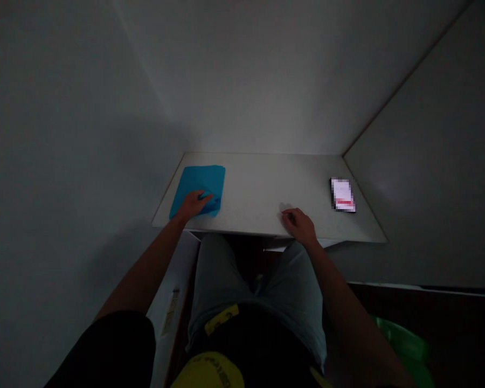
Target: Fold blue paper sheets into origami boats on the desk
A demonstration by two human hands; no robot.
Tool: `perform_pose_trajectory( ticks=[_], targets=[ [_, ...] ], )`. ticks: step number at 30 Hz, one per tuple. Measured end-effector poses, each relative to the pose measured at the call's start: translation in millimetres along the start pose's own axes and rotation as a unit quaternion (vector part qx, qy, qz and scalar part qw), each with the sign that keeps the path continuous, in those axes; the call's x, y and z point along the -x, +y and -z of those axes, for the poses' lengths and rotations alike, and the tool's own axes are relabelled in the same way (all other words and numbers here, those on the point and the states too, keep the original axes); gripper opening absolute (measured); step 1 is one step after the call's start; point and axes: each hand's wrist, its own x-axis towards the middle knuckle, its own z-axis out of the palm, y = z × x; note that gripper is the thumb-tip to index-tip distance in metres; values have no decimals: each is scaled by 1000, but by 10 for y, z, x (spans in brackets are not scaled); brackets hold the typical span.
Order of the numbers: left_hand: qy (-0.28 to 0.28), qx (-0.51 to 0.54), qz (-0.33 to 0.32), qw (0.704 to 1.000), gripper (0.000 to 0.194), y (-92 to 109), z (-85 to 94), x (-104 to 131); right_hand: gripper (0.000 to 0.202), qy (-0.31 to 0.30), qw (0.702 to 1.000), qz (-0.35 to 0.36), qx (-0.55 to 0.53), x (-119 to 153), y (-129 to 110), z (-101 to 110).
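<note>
On the left part of the white tabletop lies a stack of blue paper sheets (202, 177), its edges slightly uneven. Over its near part is my left hand (193, 203), thumb and fingers closed on a blue sheet of paper (210, 203) that looks bent up at the fingertips. My right hand (299, 225) rests at the near edge of the table, right of the middle. Its fingers are loosely curled, and I see nothing in them.
A phone (343, 195) with a lit, blurred screen lies at the right end of the white tabletop (250, 188). Walls enclose the table at the left, back and right. Below the near edge are my legs (218, 280). A green object (404, 339) stands low at the right.
</note>
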Motion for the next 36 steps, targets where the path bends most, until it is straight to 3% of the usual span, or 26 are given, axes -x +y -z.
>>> perform_pose_trajectory(
  ticks=[4,10,14,17,21,24,26,29,31,33,34,36],
  targets=[
    [11,-6,18,1000,27,96,120,18,32,-6,1000,-4,6,13,-33,15],
    [24,-35,24,999,28,358,326,14,34,1,1000,1,1,9,32,-16],
    [14,-48,-74,996,22,778,393,27,36,12,1000,-9,-17,-27,65,-75],
    [-63,-61,-189,978,21,1180,154,130,55,39,997,25,-60,-89,-32,-147],
    [-175,-92,-265,944,18,1593,-513,413,90,34,986,150,-63,-132,-219,-212],
    [-220,-119,-278,928,18,1759,-959,653,88,-5,977,212,-21,-93,-221,-188],
    [-232,-120,-283,923,24,1818,-1124,786,73,-52,969,241,5,-45,-141,-141],
    [-256,-120,-285,916,35,1788,-1155,915,53,-126,959,252,33,28,24,-50],
    [-263,-109,-282,916,54,1626,-1058,945,51,-153,957,243,42,68,119,20],
    [-257,-75,-282,921,109,1328,-906,940,54,-162,958,233,49,96,190,91],
    [-256,-70,-283,922,126,1139,-825,930,56,-162,958,230,51,105,218,123],
    [-269,-99,-275,918,142,737,-683,907,55,-160,960,226,49,112,260,173]
  ],
)
